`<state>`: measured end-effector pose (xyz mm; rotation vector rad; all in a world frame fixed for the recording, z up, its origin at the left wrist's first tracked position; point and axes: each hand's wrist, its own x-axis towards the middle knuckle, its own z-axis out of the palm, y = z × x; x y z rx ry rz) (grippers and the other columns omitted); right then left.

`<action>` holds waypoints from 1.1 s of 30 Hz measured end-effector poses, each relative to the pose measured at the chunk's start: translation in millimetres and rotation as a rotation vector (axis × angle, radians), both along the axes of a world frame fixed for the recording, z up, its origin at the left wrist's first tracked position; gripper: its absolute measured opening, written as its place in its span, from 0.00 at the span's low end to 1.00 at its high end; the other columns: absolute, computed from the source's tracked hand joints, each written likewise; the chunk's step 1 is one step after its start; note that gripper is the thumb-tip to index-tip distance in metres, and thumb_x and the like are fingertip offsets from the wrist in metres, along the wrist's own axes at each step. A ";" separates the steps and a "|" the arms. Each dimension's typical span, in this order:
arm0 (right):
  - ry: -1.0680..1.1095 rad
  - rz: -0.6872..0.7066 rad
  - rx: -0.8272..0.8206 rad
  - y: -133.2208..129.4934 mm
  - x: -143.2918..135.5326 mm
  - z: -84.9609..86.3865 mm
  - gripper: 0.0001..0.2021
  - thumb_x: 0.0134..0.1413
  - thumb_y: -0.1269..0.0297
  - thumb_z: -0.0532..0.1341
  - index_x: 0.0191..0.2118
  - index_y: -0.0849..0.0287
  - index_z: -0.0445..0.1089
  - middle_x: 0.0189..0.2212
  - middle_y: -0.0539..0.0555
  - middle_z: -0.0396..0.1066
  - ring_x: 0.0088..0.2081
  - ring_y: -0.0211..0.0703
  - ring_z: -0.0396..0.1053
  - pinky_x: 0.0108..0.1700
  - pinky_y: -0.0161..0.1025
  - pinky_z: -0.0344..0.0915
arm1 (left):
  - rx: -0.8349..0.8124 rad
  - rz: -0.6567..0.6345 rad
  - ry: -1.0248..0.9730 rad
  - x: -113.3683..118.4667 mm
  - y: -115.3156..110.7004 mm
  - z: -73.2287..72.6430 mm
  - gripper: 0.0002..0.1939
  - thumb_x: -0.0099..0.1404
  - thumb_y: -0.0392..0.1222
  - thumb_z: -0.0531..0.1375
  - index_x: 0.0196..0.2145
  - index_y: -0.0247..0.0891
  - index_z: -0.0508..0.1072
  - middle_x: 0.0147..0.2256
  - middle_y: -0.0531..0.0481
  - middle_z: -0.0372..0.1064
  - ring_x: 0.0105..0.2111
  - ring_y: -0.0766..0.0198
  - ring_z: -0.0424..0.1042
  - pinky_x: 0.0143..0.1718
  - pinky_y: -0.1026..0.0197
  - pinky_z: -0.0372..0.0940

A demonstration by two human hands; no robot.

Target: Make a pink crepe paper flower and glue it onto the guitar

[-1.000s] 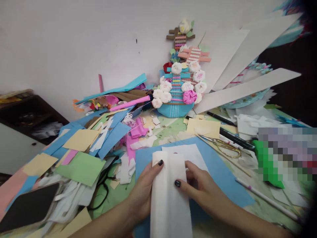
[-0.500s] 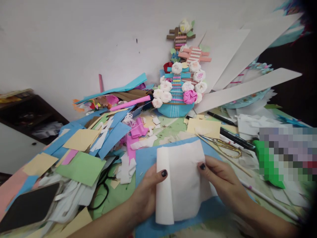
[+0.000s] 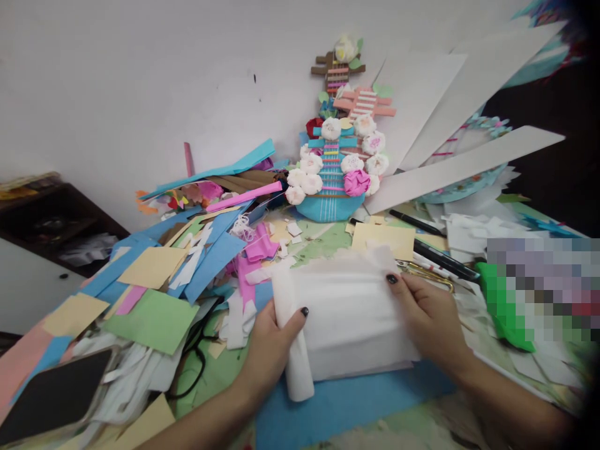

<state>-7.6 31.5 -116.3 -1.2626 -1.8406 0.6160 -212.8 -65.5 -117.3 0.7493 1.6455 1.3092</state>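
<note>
White paper: a sheet (image 3: 351, 319) in the lower centre of the frame, its left edge forming a roll (image 3: 300, 369), the rest spread flat toward the right.
Left hand: the left hand (image 3: 268, 350) closed around the roll, thumb on top.
Right hand: the right hand (image 3: 434, 319) pinching the sheet's right edge, thumb above.
Blue sheet: a blue sheet (image 3: 347, 406) beneath the paper, bottom centre, largely covered.
In the way, upper side: a yellow card (image 3: 382, 240) and gold-handled scissors (image 3: 429, 274), both partly hidden by the paper and right hand; whether the paper touches them, I cannot tell.
In the way, left: pink paper (image 3: 259, 244) and white scraps (image 3: 237, 322), near the roll.
Right side: black marker (image 3: 445, 261), then a green object (image 3: 501, 306) beside a pixelated patch.
Lower left: a dark-screened phone (image 3: 56, 397) against white strips, a green card (image 3: 154, 320) above.
Upper centre: a blue paper guitar (image 3: 330, 207) with paper flowers (image 3: 310, 164).
Upper right: long white boards (image 3: 469, 165), leaning.
</note>
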 end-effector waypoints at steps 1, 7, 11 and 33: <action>-0.029 -0.017 0.034 1.0 0.0 -1.5 0.21 0.58 0.52 0.51 0.19 0.59 0.59 0.16 0.48 0.58 0.21 0.37 0.57 0.24 0.34 0.50 | 0.019 -0.008 0.045 -0.9 -0.1 -0.7 0.20 0.57 0.47 0.61 0.44 0.33 0.68 0.42 0.42 0.74 0.43 0.51 0.72 0.40 0.56 0.67; -0.103 -0.058 0.129 4.5 -1.3 -6.5 0.19 0.59 0.55 0.50 0.22 0.59 0.64 0.15 0.48 0.60 0.19 0.37 0.58 0.24 0.35 0.51 | 0.077 -0.025 0.173 -1.3 -1.5 -1.6 0.18 0.59 0.45 0.57 0.46 0.33 0.67 0.41 0.44 0.73 0.42 0.54 0.71 0.42 0.57 0.65; -0.098 -0.074 0.128 4.3 -1.7 -4.2 0.18 0.59 0.54 0.50 0.24 0.59 0.66 0.15 0.48 0.62 0.20 0.38 0.59 0.24 0.35 0.51 | 0.089 0.011 0.202 -0.3 -3.6 2.5 0.17 0.58 0.44 0.58 0.44 0.34 0.68 0.38 0.46 0.73 0.39 0.55 0.71 0.40 0.59 0.64; 0.221 -0.035 -0.097 13.6 8.0 10.8 0.18 0.57 0.51 0.53 0.25 0.59 0.67 0.21 0.50 0.65 0.25 0.41 0.62 0.26 0.35 0.57 | 0.124 0.066 -0.080 -15.3 1.7 14.9 0.13 0.57 0.47 0.59 0.35 0.38 0.61 0.17 0.55 0.66 0.14 0.61 0.66 0.15 0.63 0.61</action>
